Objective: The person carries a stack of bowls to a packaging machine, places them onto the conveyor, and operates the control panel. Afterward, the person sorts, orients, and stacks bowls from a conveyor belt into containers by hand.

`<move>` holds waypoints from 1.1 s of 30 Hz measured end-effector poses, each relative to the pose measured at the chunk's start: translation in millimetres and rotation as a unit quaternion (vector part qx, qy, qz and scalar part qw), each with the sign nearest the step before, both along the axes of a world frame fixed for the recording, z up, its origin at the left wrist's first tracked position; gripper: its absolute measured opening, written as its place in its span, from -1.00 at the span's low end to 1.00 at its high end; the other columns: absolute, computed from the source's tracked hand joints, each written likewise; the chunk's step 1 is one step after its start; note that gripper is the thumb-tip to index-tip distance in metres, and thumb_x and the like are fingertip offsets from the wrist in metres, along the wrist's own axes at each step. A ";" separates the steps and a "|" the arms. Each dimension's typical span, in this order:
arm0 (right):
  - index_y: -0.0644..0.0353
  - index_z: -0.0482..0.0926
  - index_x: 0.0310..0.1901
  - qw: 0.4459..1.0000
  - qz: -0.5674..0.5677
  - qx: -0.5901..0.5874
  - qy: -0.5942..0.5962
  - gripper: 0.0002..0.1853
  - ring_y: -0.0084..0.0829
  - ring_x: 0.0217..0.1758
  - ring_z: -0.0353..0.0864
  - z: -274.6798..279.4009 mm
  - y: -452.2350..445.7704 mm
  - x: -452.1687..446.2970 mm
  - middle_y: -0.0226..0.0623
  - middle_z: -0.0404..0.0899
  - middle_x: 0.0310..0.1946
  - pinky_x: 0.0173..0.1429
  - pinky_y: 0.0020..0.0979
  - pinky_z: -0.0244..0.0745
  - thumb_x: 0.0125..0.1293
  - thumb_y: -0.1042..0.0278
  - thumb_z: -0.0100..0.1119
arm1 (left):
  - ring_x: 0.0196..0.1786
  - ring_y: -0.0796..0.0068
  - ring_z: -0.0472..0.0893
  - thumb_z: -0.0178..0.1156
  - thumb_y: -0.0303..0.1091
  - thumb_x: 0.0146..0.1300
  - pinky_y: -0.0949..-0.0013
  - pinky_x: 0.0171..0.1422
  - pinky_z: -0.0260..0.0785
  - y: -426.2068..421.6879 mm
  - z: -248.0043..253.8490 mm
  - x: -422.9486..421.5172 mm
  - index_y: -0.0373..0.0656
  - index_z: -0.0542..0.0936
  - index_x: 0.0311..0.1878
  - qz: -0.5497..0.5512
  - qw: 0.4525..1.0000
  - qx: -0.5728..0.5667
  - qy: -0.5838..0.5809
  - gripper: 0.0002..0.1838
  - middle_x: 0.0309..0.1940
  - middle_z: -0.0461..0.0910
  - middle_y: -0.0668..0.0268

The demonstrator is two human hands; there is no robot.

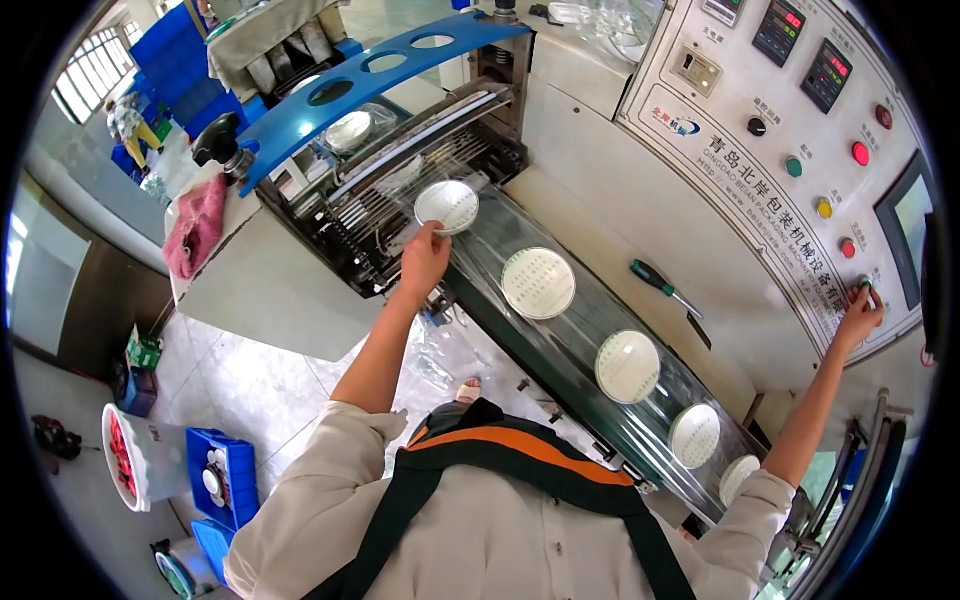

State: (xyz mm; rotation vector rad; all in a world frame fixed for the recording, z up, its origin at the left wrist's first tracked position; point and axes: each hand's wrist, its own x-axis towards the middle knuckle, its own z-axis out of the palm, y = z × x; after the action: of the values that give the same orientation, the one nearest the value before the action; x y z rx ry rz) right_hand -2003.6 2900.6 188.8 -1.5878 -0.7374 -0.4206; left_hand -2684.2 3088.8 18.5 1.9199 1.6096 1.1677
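My left hand (427, 258) has its fingers closed at the near rim of a white round dish (447, 206), which lies at the machine end of the conveyor. Several similar dishes with faint green print follow along the belt, among them one dish (538, 283) and another (628, 366), seemingly under clear film. On the far right, my right hand (862, 318) pinches a small knob (866, 285) low on the control panel (745, 130). The fingers partly cover that knob.
A screwdriver (655, 279) lies on the ledge beside the belt. Beyond the left hand is the film-sealing mechanism (400, 185) under a blue perforated bar (350, 75). A pink cloth (197, 228) sits on the left cover. Blue crates (222, 480) and a white bucket (150, 460) stand on the floor.
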 end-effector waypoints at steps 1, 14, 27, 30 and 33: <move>0.28 0.31 -0.10 1.000 0.000 0.002 0.001 -0.70 -0.51 -0.37 0.59 -0.3 0.0 2.4 -0.19 0.57 -0.35 -0.39 -0.57 0.50 0.28 0.25 0.03 | -0.52 0.36 0.56 0.16 -0.41 0.08 0.36 -0.40 0.40 0.1 0.4 -0.5 -0.18 0.45 -0.18 -0.001 1.000 -0.002 0.003 -0.78 -0.56 0.54 0.18; 0.25 0.30 -0.09 1.000 -0.007 -0.011 -0.014 -0.70 -0.54 -0.36 0.57 -4.5 -2.1 14.4 -0.22 0.57 -0.33 -0.39 -0.60 0.48 0.28 0.23 0.03 | -0.54 0.34 0.53 0.15 -0.41 0.09 0.35 -0.41 0.37 3.3 -3.0 -0.8 -0.20 0.45 -0.16 -0.007 1.000 -0.016 0.011 -0.77 -0.58 0.52 0.18; 0.25 0.32 -0.11 1.000 -0.013 -0.019 -0.008 -0.71 -0.57 -0.41 0.57 0.2 -2.9 5.9 -0.26 0.57 -0.38 -0.43 -0.61 0.47 0.27 0.23 0.04 | -0.53 0.36 0.53 0.13 -0.40 0.11 0.36 -0.39 0.37 0.7 2.6 -0.8 -0.18 0.43 -0.05 -0.012 0.999 -0.040 -0.001 -0.69 -0.57 0.52 0.17; 0.25 0.32 -0.11 1.000 -0.009 -0.016 -0.009 -0.71 -0.58 -0.40 0.57 -1.1 -1.6 8.6 -0.26 0.57 -0.37 -0.43 -0.61 0.47 0.28 0.23 0.03 | -0.52 0.35 0.53 0.13 -0.39 0.11 0.36 -0.39 0.37 -0.1 3.7 -1.7 -0.17 0.43 -0.05 -0.014 0.999 -0.041 0.000 -0.69 -0.56 0.53 0.17; 0.25 0.32 -0.12 1.000 -0.011 -0.012 -0.010 -0.72 -0.58 -0.41 0.57 -1.5 -1.5 9.2 -0.26 0.57 -0.38 -0.43 -0.61 0.47 0.28 0.24 0.03 | -0.51 0.33 0.54 0.14 -0.38 0.10 0.35 -0.39 0.36 -2.0 6.7 -2.3 -0.16 0.43 -0.03 -0.011 0.999 -0.041 0.011 -0.67 -0.56 0.54 0.17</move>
State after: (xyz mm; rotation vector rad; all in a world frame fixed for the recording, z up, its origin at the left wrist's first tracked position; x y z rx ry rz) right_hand -1994.4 2899.1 187.4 -1.6166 -0.7436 -0.4459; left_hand -2686.5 3086.8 25.3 1.8992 1.6174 1.0590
